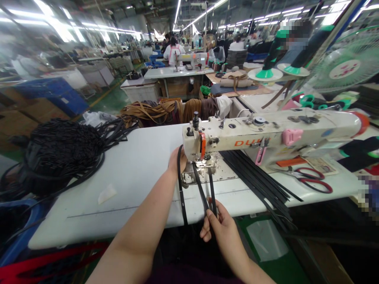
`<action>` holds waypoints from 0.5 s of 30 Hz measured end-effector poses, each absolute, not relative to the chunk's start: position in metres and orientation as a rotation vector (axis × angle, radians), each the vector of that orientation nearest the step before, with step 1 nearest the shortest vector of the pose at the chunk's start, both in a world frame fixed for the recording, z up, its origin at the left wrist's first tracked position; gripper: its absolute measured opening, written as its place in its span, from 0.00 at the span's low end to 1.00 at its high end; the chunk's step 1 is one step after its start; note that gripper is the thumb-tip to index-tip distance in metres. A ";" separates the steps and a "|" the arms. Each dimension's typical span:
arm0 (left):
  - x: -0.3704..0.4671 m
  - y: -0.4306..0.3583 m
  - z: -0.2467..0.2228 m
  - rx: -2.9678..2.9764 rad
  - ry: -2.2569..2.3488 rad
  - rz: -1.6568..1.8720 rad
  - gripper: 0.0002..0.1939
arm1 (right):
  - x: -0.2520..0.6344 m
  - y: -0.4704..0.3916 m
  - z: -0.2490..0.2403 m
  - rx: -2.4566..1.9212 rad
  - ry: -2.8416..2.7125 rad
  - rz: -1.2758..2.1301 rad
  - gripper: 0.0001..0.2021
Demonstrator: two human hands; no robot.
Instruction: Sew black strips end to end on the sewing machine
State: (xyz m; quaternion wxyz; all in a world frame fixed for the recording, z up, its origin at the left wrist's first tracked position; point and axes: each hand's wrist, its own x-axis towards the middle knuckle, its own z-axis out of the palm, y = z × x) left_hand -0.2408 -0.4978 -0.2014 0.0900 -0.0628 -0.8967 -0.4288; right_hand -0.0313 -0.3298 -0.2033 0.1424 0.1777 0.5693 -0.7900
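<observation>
My right hand (218, 224) pinches black straps (201, 187) between thumb and fingers at the table's front edge. From there the straps run up to the presser foot of the white sewing machine (192, 144). My left hand (177, 159) reaches to the left side of the machine head, which hides its fingers. Another black strap (181, 193) loops over the left wrist and hangs down past the table edge. To the right of the needle area, a bundle of black straps (254, 181) lies under the machine arm.
Red-handled scissors (315, 179) and pink thread snips (260, 154) are at the right. A big heap of black straps (62, 154) sits at the table's left, beside a white scrap (107, 194). Thread cones (269, 59) and a green fan (345, 67) stand behind. A person (174, 52) sits farther back.
</observation>
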 end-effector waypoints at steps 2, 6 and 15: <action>-0.229 -0.498 -0.206 -0.191 -2.655 -1.235 0.11 | -0.030 -0.329 -0.203 0.515 1.657 -2.266 0.44; -0.195 -0.499 -0.221 -0.366 -2.628 -1.129 0.10 | -0.027 -0.326 -0.204 0.489 1.691 -2.240 0.41; -0.150 -0.501 -0.220 -0.649 -2.681 -0.843 0.13 | -0.014 -0.308 -0.201 0.352 1.841 -2.131 0.29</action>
